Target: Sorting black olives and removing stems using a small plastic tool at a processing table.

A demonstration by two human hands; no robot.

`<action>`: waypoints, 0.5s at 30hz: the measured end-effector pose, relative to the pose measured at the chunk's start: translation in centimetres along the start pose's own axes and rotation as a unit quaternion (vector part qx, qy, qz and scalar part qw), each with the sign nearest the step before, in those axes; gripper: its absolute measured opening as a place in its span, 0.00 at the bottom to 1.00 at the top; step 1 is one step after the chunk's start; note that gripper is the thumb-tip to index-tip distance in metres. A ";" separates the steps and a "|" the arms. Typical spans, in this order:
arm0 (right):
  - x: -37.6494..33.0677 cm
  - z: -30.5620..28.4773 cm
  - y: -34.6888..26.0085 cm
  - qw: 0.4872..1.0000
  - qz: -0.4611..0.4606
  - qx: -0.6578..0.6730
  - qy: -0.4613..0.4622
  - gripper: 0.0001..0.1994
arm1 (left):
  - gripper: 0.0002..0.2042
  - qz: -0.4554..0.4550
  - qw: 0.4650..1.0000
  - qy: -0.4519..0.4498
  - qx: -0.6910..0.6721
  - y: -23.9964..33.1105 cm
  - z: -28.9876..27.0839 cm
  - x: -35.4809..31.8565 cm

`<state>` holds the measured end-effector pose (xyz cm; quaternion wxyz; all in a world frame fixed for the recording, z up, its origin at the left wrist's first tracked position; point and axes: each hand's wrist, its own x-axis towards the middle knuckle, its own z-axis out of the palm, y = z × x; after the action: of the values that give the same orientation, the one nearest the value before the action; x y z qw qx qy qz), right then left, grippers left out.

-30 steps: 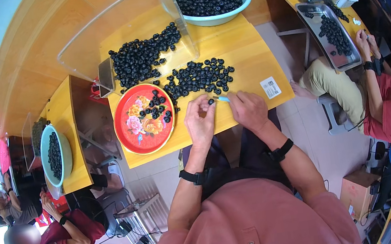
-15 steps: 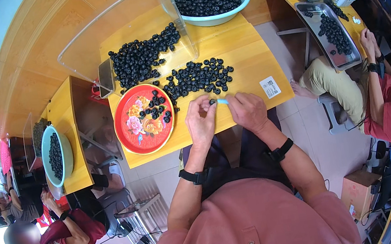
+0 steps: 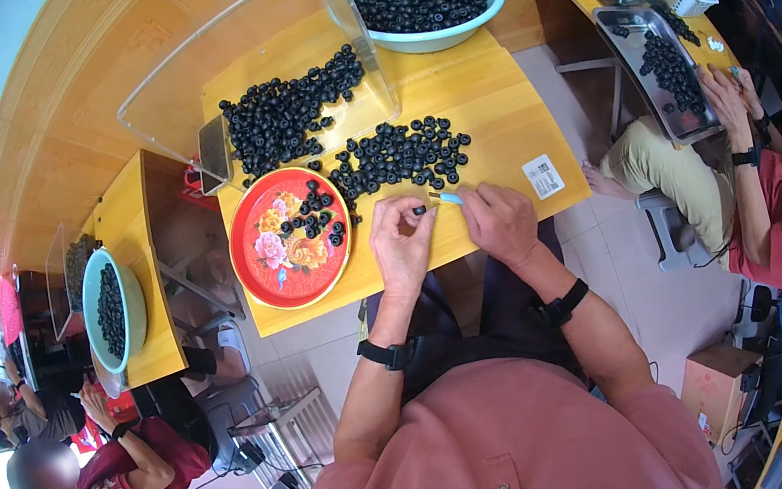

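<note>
Fingertips of my left hand (image 3: 403, 243) pinch one small black ring (image 3: 419, 210), held up so its hole faces the tool; right hand (image 3: 501, 221) grips a thin blue pick (image 3: 448, 199) aimed at it; loose rings (image 3: 398, 154) heaped just beyond, red tray (image 3: 266, 275) beside my left for easy dropping.

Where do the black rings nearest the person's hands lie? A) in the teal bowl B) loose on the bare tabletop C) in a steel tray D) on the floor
B: just beyond the left hand and right hand, the loose pile of black rings lies straight on the yellow table, between the red floral tray and the teal bowl.
</note>
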<state>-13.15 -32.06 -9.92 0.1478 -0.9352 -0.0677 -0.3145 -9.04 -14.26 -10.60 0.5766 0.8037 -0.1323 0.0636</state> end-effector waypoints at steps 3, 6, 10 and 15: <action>0.0 0.1 0.0 1.000 -0.001 0.002 0.000 0.05 | 0.11 -0.067 0.997 0.002 -0.028 0.1 0.2 -0.1; -0.1 0.0 0.1 1.000 0.007 0.014 -0.005 0.07 | 0.11 -0.075 0.996 -0.002 -0.047 -0.1 0.3 0.0; 0.1 0.0 0.0 1.000 -0.001 0.012 0.000 0.04 | 0.12 0.024 0.998 0.031 -0.042 -0.5 0.4 0.1; 0.0 -0.1 0.2 1.000 0.000 0.013 0.001 0.05 | 0.12 0.001 1.000 0.005 0.003 -0.8 0.3 0.1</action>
<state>-13.16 -32.25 -9.93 0.1596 -0.9330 -0.0718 -0.3144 -8.72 -14.32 -11.35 0.5744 0.8052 -0.1300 0.0690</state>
